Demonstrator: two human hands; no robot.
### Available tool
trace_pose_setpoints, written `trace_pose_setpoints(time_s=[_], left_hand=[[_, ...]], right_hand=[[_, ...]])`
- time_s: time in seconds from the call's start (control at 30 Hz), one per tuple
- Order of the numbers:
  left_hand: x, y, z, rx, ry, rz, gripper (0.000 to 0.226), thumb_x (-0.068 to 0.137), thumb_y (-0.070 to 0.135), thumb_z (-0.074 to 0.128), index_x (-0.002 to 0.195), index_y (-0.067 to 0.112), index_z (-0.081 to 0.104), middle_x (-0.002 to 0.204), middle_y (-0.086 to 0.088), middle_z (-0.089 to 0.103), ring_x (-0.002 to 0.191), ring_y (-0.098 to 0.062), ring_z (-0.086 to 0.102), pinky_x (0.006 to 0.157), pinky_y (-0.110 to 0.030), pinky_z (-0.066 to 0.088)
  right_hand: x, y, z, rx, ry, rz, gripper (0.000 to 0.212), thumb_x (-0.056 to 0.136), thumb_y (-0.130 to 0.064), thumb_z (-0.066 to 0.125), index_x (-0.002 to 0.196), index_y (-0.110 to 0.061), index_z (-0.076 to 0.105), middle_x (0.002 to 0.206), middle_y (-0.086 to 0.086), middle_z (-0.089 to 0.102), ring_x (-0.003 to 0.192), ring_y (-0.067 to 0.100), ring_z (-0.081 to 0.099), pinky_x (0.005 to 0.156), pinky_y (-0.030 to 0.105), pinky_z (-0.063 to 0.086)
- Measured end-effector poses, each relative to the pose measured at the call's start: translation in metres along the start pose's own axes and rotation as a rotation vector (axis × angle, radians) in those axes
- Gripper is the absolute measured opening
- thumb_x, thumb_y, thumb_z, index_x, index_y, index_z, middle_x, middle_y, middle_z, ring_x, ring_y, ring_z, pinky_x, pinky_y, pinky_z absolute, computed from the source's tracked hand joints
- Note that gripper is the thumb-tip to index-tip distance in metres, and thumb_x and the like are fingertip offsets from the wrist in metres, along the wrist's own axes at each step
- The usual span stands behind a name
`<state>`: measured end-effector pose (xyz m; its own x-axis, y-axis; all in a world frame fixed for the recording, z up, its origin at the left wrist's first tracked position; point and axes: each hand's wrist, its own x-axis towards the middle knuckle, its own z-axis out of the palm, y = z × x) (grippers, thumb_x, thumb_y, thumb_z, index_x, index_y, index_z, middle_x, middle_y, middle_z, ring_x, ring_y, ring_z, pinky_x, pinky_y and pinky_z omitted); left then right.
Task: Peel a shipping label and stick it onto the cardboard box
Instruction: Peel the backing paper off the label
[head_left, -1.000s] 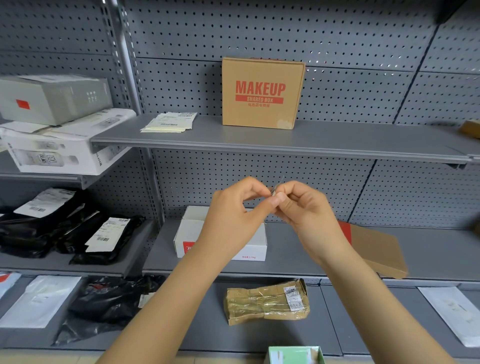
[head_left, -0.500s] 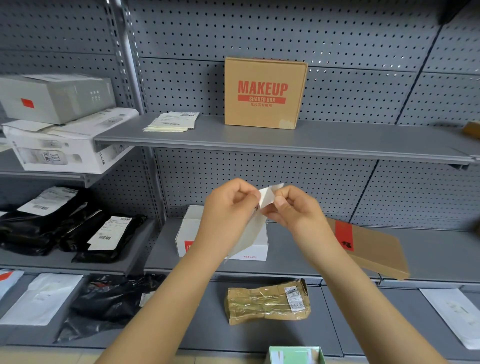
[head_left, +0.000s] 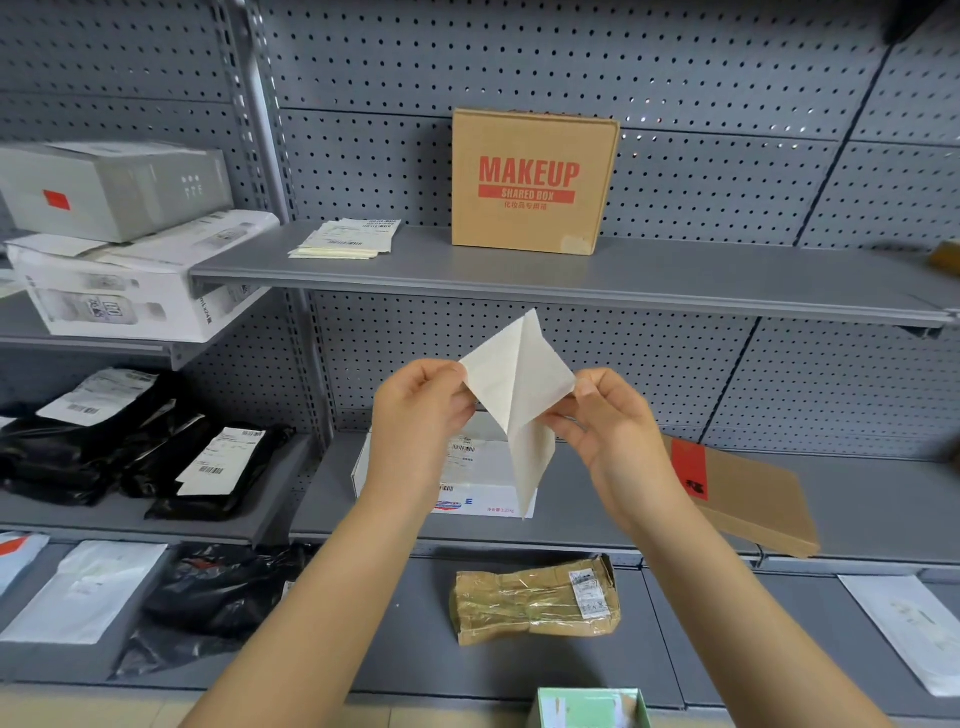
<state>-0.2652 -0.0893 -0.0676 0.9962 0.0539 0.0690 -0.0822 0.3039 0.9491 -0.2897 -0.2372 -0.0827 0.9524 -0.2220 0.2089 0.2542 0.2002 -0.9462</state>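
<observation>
Setting: grey metal shelving with a pegboard back; parcels, black mailer bags and cartons fill the lower shelves.
Upper shelf (head_left: 675, 280): carries the cardboard box (head_left: 535, 182), standing upright with red "MAKEUP" print facing out, and a spare stack of labels (head_left: 345, 239) lying flat well to its left.
Shipping label (head_left: 519, 384): held up in mid-air in front of the shelves, below the box and well apart from it, opened into two thin sheets that meet along a centre line.
Left hand (head_left: 421, 415): pinching the left sheet at its edge between thumb and fingers.
Right hand (head_left: 608, 415): pinching the right sheet at its edge in the same way.
Handling: very light, thin and floppy; the lower tail hangs limp. The exposed adhesive side would likely grab skin or fold onto itself, so edges and corners look like the safest hold, with the sheet kept taut.
Tearing: probably low risk if peeled slowly, though thin paper can curl.
Box: stiff, flat front, likely light; it may tip back when pressed.
Hard to tell: which sheet is the sticker and which the backing; only blank pale faces show, no print.
Hidden: the fingertips behind the paper, and how much stays joined low down.
Cut off: a green carton at the bottom edge.
</observation>
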Motion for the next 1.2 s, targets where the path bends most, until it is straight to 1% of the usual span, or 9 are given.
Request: trace_pose_setpoints(time_s=[0.13,0.27,0.47,0.7,0.8,0.87,0.93,1.03,1.2], left_hand=[[0.003,0.001,-0.004,-0.054,0.023,0.004,0.015,0.088,0.002,0.052,0.077,0.007,0.059,0.081,-0.009,0.072,0.076,-0.022,0.068,0.073,-0.028,0.057],[0.005,0.002,-0.007,-0.124,0.020,-0.017,0.014,0.089,0.003,0.052,0.077,0.008,0.059,0.071,0.000,0.075,0.069,-0.015,0.070,0.067,-0.023,0.057],[0.009,0.001,-0.012,-0.198,0.071,-0.028,0.015,0.090,0.006,0.052,0.078,0.009,0.060,0.074,0.002,0.076,0.075,-0.014,0.072,0.074,-0.027,0.057],[0.017,-0.003,-0.016,-0.275,0.186,-0.027,0.011,0.091,0.009,0.053,0.088,0.008,0.064,0.083,-0.002,0.076,0.085,-0.018,0.072,0.082,-0.030,0.056],[0.018,-0.005,-0.017,-0.324,0.205,-0.023,0.012,0.090,0.010,0.053,0.086,0.009,0.064,0.081,0.000,0.076,0.083,-0.015,0.072,0.083,-0.028,0.055],[0.020,-0.006,-0.019,-0.353,0.224,-0.023,0.011,0.090,0.011,0.053,0.089,0.007,0.064,0.088,-0.003,0.075,0.088,-0.016,0.072,0.087,-0.030,0.054],[0.022,-0.007,-0.021,-0.384,0.254,-0.029,0.012,0.090,0.010,0.052,0.093,0.006,0.064,0.095,-0.007,0.074,0.094,-0.019,0.070,0.091,-0.033,0.052],[0.025,-0.006,-0.023,-0.443,0.309,-0.055,0.015,0.091,0.009,0.050,0.090,0.008,0.065,0.097,-0.007,0.072,0.096,-0.019,0.069,0.095,-0.035,0.050],[0.029,-0.008,-0.027,-0.536,0.391,-0.085,0.016,0.093,0.010,0.047,0.089,0.010,0.062,0.101,-0.007,0.067,0.101,-0.020,0.065,0.094,-0.037,0.050]], right_hand=[[0.001,0.001,-0.003,0.009,0.031,0.008,0.029,0.099,-0.006,0.034,0.073,-0.012,0.044,0.081,0.006,0.060,0.080,0.019,0.059,0.087,0.036,0.051],[0.004,0.002,-0.007,0.048,0.049,0.015,0.029,0.099,-0.006,0.033,0.074,-0.012,0.044,0.081,0.006,0.060,0.079,0.018,0.060,0.088,0.036,0.050],[0.008,0.004,-0.016,0.066,0.082,0.020,0.029,0.099,-0.006,0.034,0.073,-0.013,0.044,0.082,0.005,0.062,0.079,0.017,0.062,0.095,0.042,0.047],[0.011,0.008,-0.029,0.096,0.140,-0.021,0.030,0.099,-0.006,0.035,0.072,-0.013,0.047,0.073,-0.001,0.068,0.077,0.016,0.066,0.092,0.039,0.050],[0.013,0.007,-0.031,0.123,0.182,-0.031,0.030,0.099,-0.006,0.034,0.072,-0.014,0.045,0.079,0.005,0.064,0.081,0.019,0.063,0.095,0.039,0.049],[0.013,0.006,-0.032,0.134,0.206,-0.040,0.029,0.099,-0.006,0.033,0.073,-0.014,0.044,0.083,0.008,0.060,0.084,0.021,0.061,0.095,0.038,0.048],[0.014,0.005,-0.032,0.160,0.233,-0.053,0.030,0.099,-0.005,0.032,0.073,-0.014,0.043,0.083,0.007,0.059,0.083,0.020,0.060,0.093,0.036,0.048],[0.014,0.004,-0.032,0.195,0.287,-0.060,0.031,0.099,-0.004,0.033,0.072,-0.015,0.043,0.080,0.004,0.058,0.078,0.016,0.059,0.094,0.035,0.048],[0.015,0.006,-0.031,0.226,0.382,-0.076,0.032,0.098,-0.003,0.033,0.070,-0.015,0.043,0.078,0.002,0.055,0.074,0.012,0.060,0.100,0.037,0.047]])
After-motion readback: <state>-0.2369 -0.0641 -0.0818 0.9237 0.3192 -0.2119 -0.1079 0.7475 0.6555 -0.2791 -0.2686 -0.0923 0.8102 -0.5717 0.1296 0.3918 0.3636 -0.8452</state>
